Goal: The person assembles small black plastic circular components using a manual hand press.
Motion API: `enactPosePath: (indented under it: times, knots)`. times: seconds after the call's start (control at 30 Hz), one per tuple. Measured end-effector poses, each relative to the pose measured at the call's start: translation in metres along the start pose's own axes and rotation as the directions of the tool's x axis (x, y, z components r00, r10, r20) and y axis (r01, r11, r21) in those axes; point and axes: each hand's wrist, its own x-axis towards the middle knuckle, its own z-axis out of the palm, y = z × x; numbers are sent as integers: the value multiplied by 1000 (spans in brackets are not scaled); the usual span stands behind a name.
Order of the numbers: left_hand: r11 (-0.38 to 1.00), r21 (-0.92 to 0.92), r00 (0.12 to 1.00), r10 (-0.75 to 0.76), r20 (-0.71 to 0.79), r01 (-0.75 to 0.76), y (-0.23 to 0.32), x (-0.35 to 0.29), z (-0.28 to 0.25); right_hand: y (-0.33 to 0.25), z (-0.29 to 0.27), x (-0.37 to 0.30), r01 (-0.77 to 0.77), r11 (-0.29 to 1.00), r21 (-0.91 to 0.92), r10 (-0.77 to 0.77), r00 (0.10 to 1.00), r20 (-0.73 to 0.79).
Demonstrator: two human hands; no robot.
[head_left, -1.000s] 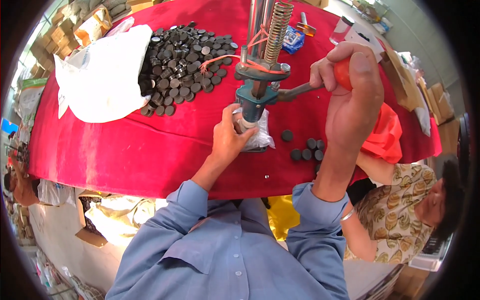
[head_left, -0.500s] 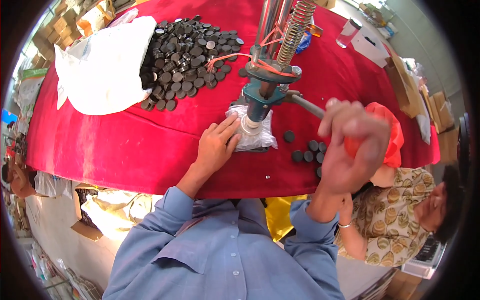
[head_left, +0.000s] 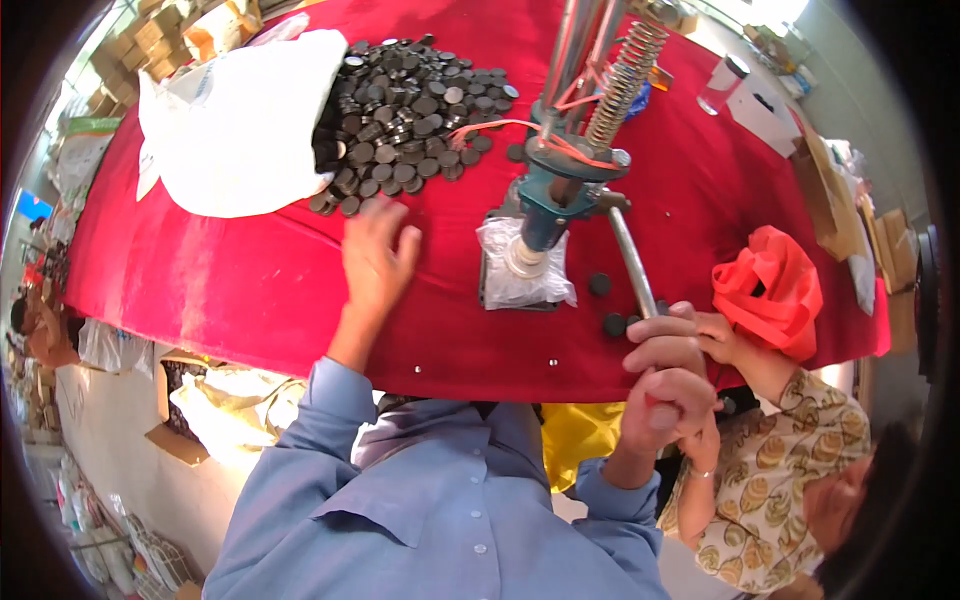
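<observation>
My left hand [head_left: 372, 255], fingers apart and a little blurred, reaches over the red cloth to the near edge of a pile of small black round caps [head_left: 420, 110]. It holds nothing that I can see. A green hand press [head_left: 553, 200] stands right of it, its pale round tip down on a base wrapped in clear plastic [head_left: 500, 275]. My right hand [head_left: 665, 375] is curled around the end of the press's metal lever [head_left: 630, 260], which slants down toward me. A few loose black caps [head_left: 614, 324] lie beside the lever.
A white sack [head_left: 240, 125] lies open at the pile. On the right, a co-worker's hand [head_left: 722, 338] is close to my right hand, near a red cloth bag [head_left: 765, 290]. A clear jar with a dark lid [head_left: 722, 85] and a white box [head_left: 762, 120] stand far right.
My left hand has left the plastic-covered base and moved left to the pile. My right hand has come down and nearer to me, and the lever now slopes more steeply toward me.
</observation>
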Motion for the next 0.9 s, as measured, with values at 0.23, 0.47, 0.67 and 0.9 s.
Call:
enactPosePath:
  times: [0.23,0.47,0.67,0.9]
  knots:
    - [939,305,968,-208,141,158,-64,-7,1,22,11,91,-9,972,233,17,999,-31]
    - [992,-122,980,21,199,4,-10,-11,9,74,20,171,-153,943,294,151,988,29]
    - [942,-329,977,10,212,62,33,-13,27,77,38,187,-241,945,222,240,970,30]
    - [881,-434,971,-104,214,190,72,6,7,76,23,170,-250,927,279,255,967,21]
